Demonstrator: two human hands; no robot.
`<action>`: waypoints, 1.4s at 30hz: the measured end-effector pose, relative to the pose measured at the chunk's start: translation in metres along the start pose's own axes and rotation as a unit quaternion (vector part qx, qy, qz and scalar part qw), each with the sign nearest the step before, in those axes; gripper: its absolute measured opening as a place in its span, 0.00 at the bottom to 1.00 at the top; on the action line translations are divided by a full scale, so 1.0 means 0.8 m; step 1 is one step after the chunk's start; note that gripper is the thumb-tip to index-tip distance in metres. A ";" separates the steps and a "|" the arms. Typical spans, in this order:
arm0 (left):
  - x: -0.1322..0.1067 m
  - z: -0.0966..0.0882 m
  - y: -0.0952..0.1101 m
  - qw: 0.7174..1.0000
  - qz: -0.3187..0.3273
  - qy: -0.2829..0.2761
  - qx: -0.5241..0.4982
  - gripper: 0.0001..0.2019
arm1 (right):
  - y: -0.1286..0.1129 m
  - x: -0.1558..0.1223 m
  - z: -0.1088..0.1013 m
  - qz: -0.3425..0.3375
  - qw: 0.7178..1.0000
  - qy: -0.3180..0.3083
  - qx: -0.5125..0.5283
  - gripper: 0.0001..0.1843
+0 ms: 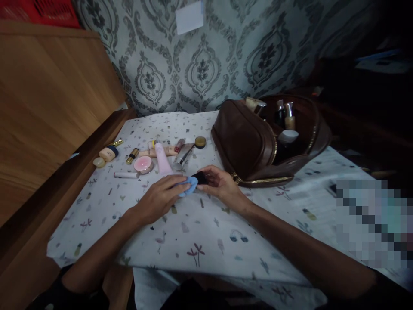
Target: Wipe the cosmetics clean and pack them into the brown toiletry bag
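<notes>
My left hand [164, 196] rests on the patterned cloth with its fingers closed round a light blue cloth or sponge [189, 186]. My right hand [221, 184] pinches a small black object [200, 177], pressed against the blue piece. Both hands meet near the table's middle, just in front of a row of cosmetics.
A pink tube [162, 160], a pink compact [143, 164], several small tubes and bottles lie at the back left. An open brown leather bag [248, 144] holding bottles stands at the right. A wooden ledge [64, 172] runs along the left. A blurred patch covers the right edge.
</notes>
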State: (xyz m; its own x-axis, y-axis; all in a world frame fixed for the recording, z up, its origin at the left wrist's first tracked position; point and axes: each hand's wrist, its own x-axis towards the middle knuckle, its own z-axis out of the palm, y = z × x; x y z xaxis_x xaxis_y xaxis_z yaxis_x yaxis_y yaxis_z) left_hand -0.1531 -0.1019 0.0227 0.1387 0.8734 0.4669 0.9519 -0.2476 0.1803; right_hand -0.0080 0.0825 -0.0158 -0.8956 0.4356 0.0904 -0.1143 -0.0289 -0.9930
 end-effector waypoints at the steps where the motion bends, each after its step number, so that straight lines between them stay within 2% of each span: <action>1: -0.010 -0.003 -0.003 1.000 -0.008 -0.006 -0.003 0.18 | -0.001 0.000 0.000 0.003 1.000 0.002 -0.005 0.23; 6: -0.051 -0.011 -0.008 0.999 -0.039 -0.016 0.004 0.19 | -0.003 0.000 0.002 0.002 1.000 0.014 0.010 0.22; 12: -0.063 -0.024 -0.003 0.996 -0.068 -0.014 -0.054 0.16 | 0.001 -0.001 0.003 -0.007 0.999 0.011 0.040 0.21; 15: -0.051 -0.038 0.000 0.991 -0.099 -0.005 -0.086 0.13 | 0.001 -0.003 0.001 -0.009 0.999 -0.004 0.049 0.24; 18: -0.022 -0.043 0.005 0.989 -0.122 0.058 -0.065 0.13 | -0.002 -0.004 0.000 -0.027 0.998 -0.028 0.045 0.28; 20: 0.002 -0.037 0.010 0.988 -0.120 0.084 -0.054 0.15 | -0.004 -0.004 0.000 -0.049 0.997 -0.048 0.039 0.30; 22: 0.021 -0.026 0.014 0.992 -0.094 0.059 -0.063 0.18 | -0.006 -0.005 0.000 -0.066 0.995 -0.066 0.038 0.31; 24: 0.027 -0.015 0.015 0.995 -0.059 0.022 -0.072 0.18 | -0.007 -0.006 -0.001 -0.067 0.993 -0.082 0.042 0.32; 28: -0.002 -0.008 0.015 0.997 -0.042 0.008 -0.059 0.19 | -0.002 -0.006 -0.002 -0.051 0.992 -0.096 0.057 0.29; 31: -0.036 -0.015 0.016 0.997 -0.051 0.006 -0.053 0.20 | 0.000 -0.005 -0.002 -0.041 0.994 -0.088 0.044 0.23; 34: -0.060 -0.022 0.022 0.996 -0.076 -0.003 -0.045 0.20 | -0.003 -0.006 0.001 -0.034 0.996 -0.082 0.029 0.22; 37: -0.068 -0.024 0.029 0.996 -0.085 -0.003 -0.032 0.20 | -0.007 -0.006 0.004 -0.023 0.997 -0.063 0.023 0.23; 42: -0.060 -0.028 0.036 0.996 -0.069 -0.004 -0.054 0.14 | -0.007 -0.005 0.005 -0.010 1.000 -0.016 0.026 0.18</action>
State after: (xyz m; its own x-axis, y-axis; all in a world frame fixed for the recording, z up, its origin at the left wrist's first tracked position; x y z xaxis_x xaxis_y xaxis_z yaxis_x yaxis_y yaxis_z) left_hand -0.1382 -0.1603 0.0248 0.0107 0.9057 0.4238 0.9273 -0.1675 0.3348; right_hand -0.0052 0.0774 -0.0105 -0.9058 0.4084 0.1131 -0.1533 -0.0670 -0.9859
